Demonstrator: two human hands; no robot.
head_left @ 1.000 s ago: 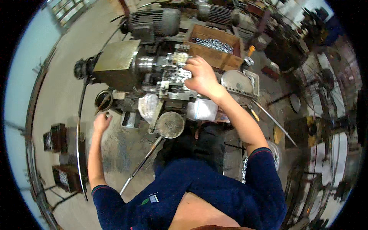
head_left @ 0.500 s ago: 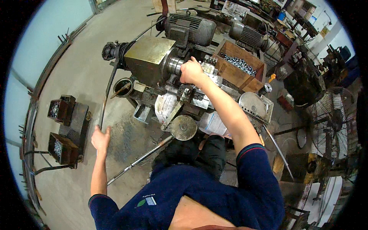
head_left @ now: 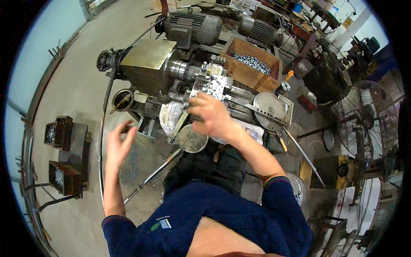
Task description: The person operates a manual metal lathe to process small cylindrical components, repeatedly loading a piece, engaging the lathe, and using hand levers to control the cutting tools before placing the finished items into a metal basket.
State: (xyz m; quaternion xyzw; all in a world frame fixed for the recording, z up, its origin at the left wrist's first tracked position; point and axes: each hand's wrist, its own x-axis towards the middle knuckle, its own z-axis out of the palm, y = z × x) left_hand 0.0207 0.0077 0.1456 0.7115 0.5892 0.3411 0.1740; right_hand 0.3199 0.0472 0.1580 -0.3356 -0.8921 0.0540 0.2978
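Closest to my lap, in front of the lathe bed's near edge, is the round grey metal disc (head_left: 192, 138), and a flat steel bar (head_left: 179, 127) runs up along its left side, its long axis pointing away from me and leaning a little right. My right hand (head_left: 210, 118) is above the far side of that disc, fingers curled and blurred; I cannot tell whether anything is in them, or whether they touch the bar's far end. My left hand (head_left: 121, 139) is well apart from the right, fingers spread with nothing between them, just beside the long thin rod (head_left: 101, 150) that passes on its outer side. Straight beyond my right fingers, across the near edge of the bed, sits the chip-strewn tool slide (head_left: 209, 87); the right hand is clearly the nearer one to it. Past the slide's left corner the bright spindle nose (head_left: 177, 69) has its axis running roughly left to right, out of the headstock (head_left: 149, 55). Farther off, at the bed's far right corner, stands the wooden crate (head_left: 246, 75) with small shiny metal pieces (head_left: 252, 63) in it.
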